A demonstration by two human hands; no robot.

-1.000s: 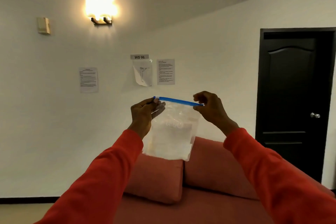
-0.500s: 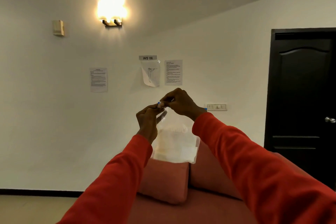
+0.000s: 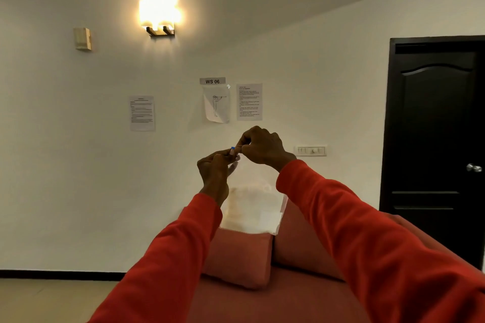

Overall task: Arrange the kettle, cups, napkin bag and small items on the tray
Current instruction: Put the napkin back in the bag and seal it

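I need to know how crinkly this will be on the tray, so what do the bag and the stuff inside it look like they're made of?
Bag: thin clear plastic film, slightly glossy; the wall shows through its upper part, and a blue zip strip peeks out where both hands pinch the top. Contents: white, matte, folded in soft layers, probably paper napkins, though cloth cannot be ruled out.

The right hand (image 3: 262, 148) slid along the napkin bag (image 3: 252, 207) top, seemingly meeting the left hand (image 3: 216, 168).
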